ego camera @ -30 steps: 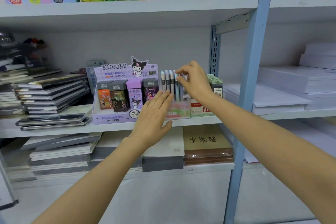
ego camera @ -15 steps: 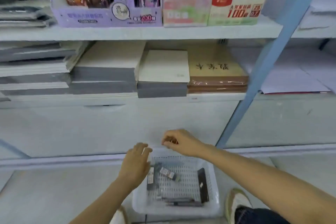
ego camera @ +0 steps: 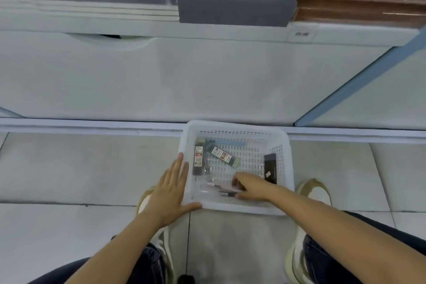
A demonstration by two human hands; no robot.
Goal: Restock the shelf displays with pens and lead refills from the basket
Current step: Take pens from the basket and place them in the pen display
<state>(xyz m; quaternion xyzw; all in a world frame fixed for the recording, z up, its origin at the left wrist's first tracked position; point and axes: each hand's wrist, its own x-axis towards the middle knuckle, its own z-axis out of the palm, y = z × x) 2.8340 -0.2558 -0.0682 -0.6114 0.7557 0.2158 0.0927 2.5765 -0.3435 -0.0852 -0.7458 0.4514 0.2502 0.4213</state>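
A white perforated basket point(ego camera: 283, 145) stands on the floor against the shelf base. Inside lie two labelled lead refill packs point(ego camera: 198, 159) point(ego camera: 223, 155), a black pack point(ego camera: 270, 168) at the right, a blue pen point(ego camera: 227, 142) at the back, and pink and dark pens point(ego camera: 221, 188) near the front. My left hand point(ego camera: 169, 189) lies flat with straight fingers against the basket's left rim. My right hand point(ego camera: 250, 185) is inside the basket, its fingers curled over the pens at the front; how firmly it holds them is unclear.
Stacks of grey-edged notebooks point(ego camera: 235, 0) and brown wrapped books point(ego camera: 359, 7) fill the low shelf above. A blue upright post point(ego camera: 359, 83) slants at the right. My shoes point(ego camera: 313, 193) flank the basket on the tiled floor point(ego camera: 80, 168).
The view dropped from the shelf displays down to the floor basket. My left hand settled flat on the basket's left rim and my right hand went down inside onto the pens.
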